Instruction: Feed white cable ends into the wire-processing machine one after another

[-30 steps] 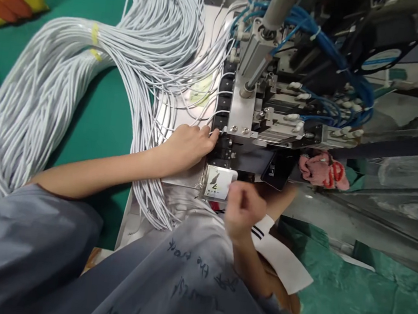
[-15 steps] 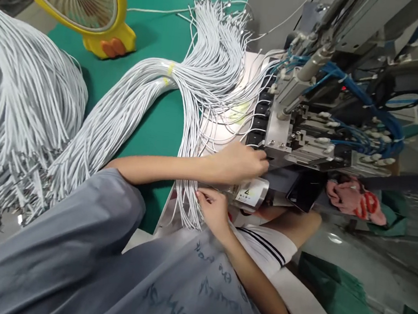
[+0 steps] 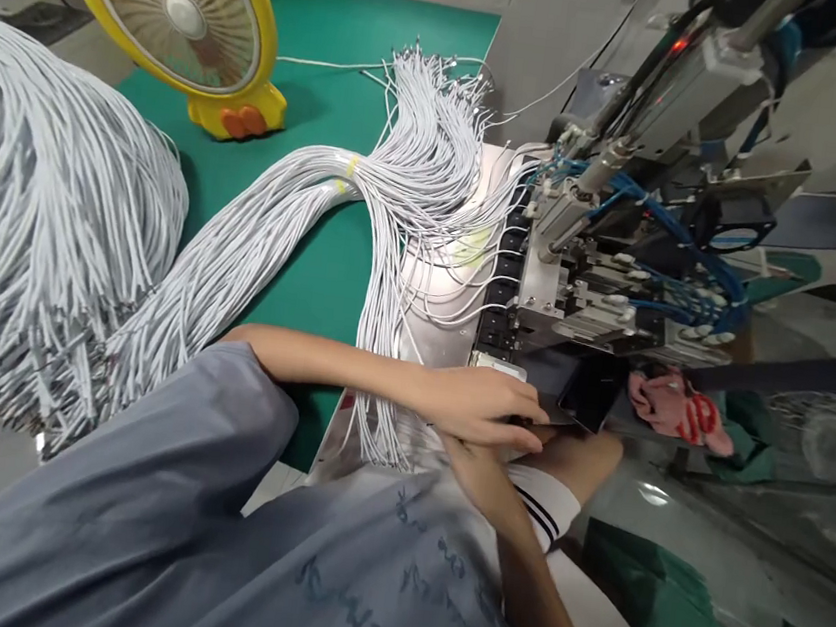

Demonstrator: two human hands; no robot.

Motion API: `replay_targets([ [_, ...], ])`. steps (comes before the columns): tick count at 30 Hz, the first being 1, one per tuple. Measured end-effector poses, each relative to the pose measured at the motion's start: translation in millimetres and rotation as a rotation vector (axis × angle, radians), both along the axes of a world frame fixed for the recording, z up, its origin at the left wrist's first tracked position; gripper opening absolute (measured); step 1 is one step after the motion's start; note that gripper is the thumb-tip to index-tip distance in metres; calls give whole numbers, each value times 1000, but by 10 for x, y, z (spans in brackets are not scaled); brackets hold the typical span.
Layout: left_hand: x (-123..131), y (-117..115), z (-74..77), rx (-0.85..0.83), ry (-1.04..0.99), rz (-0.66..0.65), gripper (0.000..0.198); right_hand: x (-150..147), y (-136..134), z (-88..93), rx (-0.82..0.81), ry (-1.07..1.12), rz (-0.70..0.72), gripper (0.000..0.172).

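My left hand [image 3: 484,408] is stretched out palm down with its fingers apart, and nothing shows in it. It lies across my right hand [image 3: 473,471], whose fingers are hidden beneath it. A bundle of white cables [image 3: 382,289] hangs beside the hands and passes under my left forearm. Beyond my left hand, several single cables [image 3: 455,316] curve into a row of black blocks [image 3: 500,293] along the machine's edge. A pale label-covered part [image 3: 499,365] sits just past my left knuckles.
The machine [image 3: 554,239] with metal cylinders and blue tubes stands at the right. A yellow fan [image 3: 242,97] stands on the green table [image 3: 307,286]. A larger cable heap [image 3: 60,202] fills the left. A dark phone-like slab [image 3: 594,392] and a pink cloth [image 3: 668,407] lie right.
My left hand has drawn back from the machine's edge towards my body and opened. My right hand has moved from the cable ends to beneath my left hand. The view has shifted slightly.
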State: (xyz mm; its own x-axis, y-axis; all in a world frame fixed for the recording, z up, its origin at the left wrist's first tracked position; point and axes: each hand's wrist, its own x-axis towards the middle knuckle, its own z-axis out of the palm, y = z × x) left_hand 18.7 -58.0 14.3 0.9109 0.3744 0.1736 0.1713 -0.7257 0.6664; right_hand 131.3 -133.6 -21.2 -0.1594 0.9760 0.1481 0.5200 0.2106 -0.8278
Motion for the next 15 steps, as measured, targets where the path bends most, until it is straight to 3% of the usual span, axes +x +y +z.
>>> replay_targets([
  [3, -9, 81, 23, -203, 43, 47, 51, 389, -24, 154, -181, 90, 44, 23],
  [6, -11, 111, 50, -357, -46, 124, 38, 612, -1, 221, -341, 349, -113, 13],
  [9, -15, 106, 97, -392, -139, 128, 22, 605, 26, 208, -327, 692, -294, 16],
  [12, -20, 94, 141, -369, -196, 139, 20, 489, 31, 200, -295, 955, -293, 21],
  [15, -18, 87, 158, -318, -236, 134, 20, 433, 28, 240, -321, 1031, -258, 33],
])
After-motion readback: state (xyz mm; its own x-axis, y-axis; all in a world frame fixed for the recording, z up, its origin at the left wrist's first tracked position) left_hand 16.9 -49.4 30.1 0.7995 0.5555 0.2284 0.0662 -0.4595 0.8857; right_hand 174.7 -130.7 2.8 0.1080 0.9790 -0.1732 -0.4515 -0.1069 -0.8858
